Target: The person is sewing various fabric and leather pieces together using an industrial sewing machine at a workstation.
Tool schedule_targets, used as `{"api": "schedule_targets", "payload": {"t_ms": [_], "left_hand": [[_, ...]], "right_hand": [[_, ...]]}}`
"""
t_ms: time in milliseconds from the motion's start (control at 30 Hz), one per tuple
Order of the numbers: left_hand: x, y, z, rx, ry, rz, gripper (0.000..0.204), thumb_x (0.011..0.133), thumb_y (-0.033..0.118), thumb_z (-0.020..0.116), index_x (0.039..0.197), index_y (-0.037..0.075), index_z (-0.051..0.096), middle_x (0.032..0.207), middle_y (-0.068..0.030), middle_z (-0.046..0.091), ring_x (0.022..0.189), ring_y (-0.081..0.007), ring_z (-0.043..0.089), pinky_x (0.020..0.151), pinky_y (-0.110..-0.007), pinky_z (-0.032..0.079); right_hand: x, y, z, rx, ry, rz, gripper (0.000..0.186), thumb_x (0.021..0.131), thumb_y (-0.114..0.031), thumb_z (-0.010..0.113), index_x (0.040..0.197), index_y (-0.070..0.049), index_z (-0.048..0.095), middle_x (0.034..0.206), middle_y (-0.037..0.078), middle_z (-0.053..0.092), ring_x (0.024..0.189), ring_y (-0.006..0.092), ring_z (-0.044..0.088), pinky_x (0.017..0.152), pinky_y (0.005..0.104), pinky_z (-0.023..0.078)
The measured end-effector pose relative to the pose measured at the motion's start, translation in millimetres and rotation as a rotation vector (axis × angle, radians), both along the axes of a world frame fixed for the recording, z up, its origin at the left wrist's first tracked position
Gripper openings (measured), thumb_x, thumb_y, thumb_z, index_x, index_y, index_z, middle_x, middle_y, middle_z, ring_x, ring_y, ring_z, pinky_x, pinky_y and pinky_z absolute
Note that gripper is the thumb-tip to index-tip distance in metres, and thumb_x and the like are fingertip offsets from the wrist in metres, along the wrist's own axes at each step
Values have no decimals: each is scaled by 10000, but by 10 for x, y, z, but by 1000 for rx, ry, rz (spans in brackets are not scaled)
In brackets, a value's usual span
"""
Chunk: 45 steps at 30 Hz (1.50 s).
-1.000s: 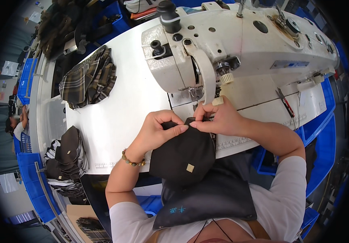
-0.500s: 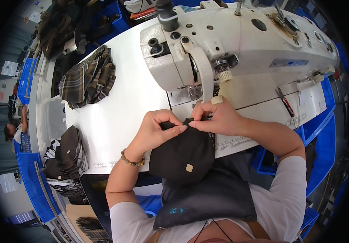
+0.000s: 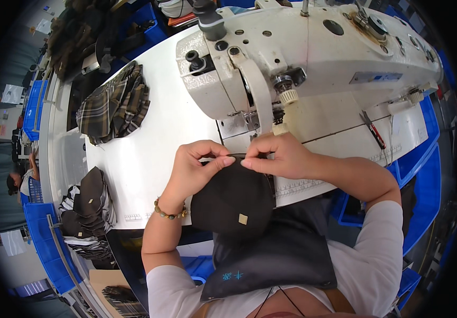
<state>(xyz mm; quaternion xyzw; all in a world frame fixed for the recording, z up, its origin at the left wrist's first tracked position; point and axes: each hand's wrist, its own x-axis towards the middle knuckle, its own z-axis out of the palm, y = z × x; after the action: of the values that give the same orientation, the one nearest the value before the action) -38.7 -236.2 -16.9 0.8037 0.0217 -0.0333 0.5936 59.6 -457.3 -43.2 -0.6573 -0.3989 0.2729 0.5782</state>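
My left hand and my right hand both pinch the top edge of a dark brown fabric piece, thumbs on the near face and a short distance apart. A small pale square patch is on the fabric, whose lower part hangs over the table's front edge. Just beyond my fingers is the needle and presser foot area of the white sewing machine; the foot's tip is partly hidden. Red-handled snips lie on the machine bed to the right.
Plaid pieces lie on the white table at the back left. Dark piles with pale patches stand at the left edge, near a blue bin. More blue bins are at the right. A co-worker sits far left.
Both hands have shifted slightly left with the dark fabric, and their thumbs are a little farther apart along its top edge.
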Motion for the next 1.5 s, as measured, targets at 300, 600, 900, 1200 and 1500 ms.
{"api": "schedule_targets", "payload": {"t_ms": [300, 600, 900, 1200, 1500], "left_hand": [[19, 59, 2, -75, 39, 33, 73, 863, 24, 768, 875, -17, 709, 792, -6, 699, 736, -53, 606, 690, -211, 502], [70, 190, -103, -80, 77, 96, 77, 870, 29, 766, 879, -4, 697, 796, 13, 683, 723, -40, 585, 677, -195, 481], [68, 174, -89, -102, 96, 105, 73, 873, 23, 760, 876, -10, 695, 786, 11, 680, 721, -39, 577, 678, -200, 479], [60, 207, -71, -101, 67, 96, 86, 871, 30, 765, 868, -1, 685, 778, 23, 665, 716, -35, 566, 674, -196, 474], [38, 205, -61, -117, 31, 90, 86, 870, 30, 764, 870, 4, 682, 788, 20, 668, 724, -45, 577, 690, -203, 483]], "right_hand": [[-22, -24, 30, -82, 25, -25, 214, 895, -206, 712, 786, -23, 685, 633, 75, 638, 594, 109, 593, 577, 282, 456], [10, -9, -11, 6, -199, 7, 82, 804, -30, 692, 882, -32, 719, 818, 89, 708, 738, 227, 684, 679, 334, 525], [39, -55, 100, 61, -202, 74, 203, 767, -204, 786, 842, -28, 719, 770, 90, 681, 701, 258, 664, 630, 359, 511], [8, -13, -18, 66, -320, -114, 158, 787, -190, 742, 747, -57, 668, 675, 55, 646, 586, 241, 625, 556, 340, 476], [115, -23, 58, -143, 68, -49, 264, 826, -68, 760, 679, -33, 544, 684, 3, 597, 634, 67, 571, 596, 251, 483]]}}
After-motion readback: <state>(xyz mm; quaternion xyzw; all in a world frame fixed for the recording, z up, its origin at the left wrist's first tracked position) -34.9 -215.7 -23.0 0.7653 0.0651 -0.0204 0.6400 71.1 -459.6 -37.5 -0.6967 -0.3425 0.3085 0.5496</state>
